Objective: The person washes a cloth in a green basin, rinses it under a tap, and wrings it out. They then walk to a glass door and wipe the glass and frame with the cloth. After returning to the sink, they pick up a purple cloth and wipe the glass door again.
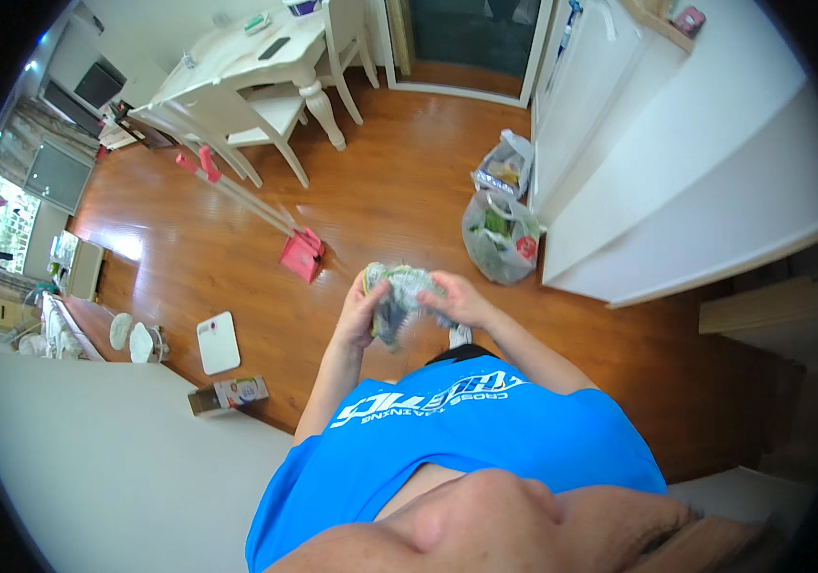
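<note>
In front of my blue T-shirt (480, 430), a crumpled grey-green cloth (407, 290) hangs between both hands. My left hand (360, 309) grips its left side, thumb on top. My right hand (460, 297) pinches the cloth's right side between thumb and fingers. The cloth's lower edge is blurred and droops free above the wood floor (380, 193). A yellowish trim shows along its left edge. The folds hide most of my fingers' undersides.
Two filled plastic bags, a clear one (500, 240) and a white one (506, 165), stand against the white cabinet (638, 179). A pink dustpan (302, 255) stands ahead left. Nearby are a white chair (251, 118), a dining table (237, 54), a scale (218, 344) and a box (230, 394).
</note>
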Demonstrator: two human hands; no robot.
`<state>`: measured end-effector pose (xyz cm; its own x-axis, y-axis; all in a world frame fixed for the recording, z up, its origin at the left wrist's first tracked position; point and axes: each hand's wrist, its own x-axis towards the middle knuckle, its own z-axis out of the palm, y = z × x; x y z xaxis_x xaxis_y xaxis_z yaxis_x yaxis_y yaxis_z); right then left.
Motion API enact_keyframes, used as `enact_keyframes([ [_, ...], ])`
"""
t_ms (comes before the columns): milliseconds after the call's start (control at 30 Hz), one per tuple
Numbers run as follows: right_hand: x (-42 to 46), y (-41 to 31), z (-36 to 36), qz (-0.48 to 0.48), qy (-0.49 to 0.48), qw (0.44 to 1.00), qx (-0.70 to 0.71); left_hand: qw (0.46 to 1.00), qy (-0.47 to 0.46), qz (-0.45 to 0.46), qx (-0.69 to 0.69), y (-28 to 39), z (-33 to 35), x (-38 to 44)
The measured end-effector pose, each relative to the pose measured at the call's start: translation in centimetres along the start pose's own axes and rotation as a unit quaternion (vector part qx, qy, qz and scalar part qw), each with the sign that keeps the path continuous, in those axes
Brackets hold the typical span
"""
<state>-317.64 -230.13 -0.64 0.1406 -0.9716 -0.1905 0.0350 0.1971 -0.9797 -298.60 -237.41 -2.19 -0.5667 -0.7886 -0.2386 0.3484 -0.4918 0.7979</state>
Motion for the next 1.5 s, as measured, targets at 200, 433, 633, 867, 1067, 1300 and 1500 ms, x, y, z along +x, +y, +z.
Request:
enact_keyframes([
  [200,10.8,-1.4,-6.5,-0.096,-0.004,0.991,-0.097,0.993,0.034,0.078,0.076,4.7,1.2,9.1],
  [433,23.1,-5.5,-10.4,-0.140,-0.011,0.982,-0.123,0.972,0.075,0.077,0.207,7.8,-3.5,17.7],
  [633,34.8,-6.4,-14.0,-0.012,-0.015,0.995,0.094,0.904,0.111,0.140,0.389,12.9,-8.9,30.5],
  [867,44.1,-7.0,-19.1,-0.018,-0.021,0.994,-0.102,0.884,0.039,0.191,0.424,21.7,-8.1,41.4],
  [1067,50.1,-13.1,-26.8,-0.030,-0.047,0.997,0.048,0.909,-0.086,0.079,0.400,23.2,-6.2,49.9],
  [1300,58.5,-16.9,-38.7,-0.107,0.018,0.994,-0.029,0.944,-0.153,0.013,0.293,25.2,-3.6,62.5],
  [1500,64.4,-21.3,-43.6,-0.146,-0.156,0.958,-0.189,0.914,-0.079,0.159,0.366,26.2,-0.2,73.8],
])
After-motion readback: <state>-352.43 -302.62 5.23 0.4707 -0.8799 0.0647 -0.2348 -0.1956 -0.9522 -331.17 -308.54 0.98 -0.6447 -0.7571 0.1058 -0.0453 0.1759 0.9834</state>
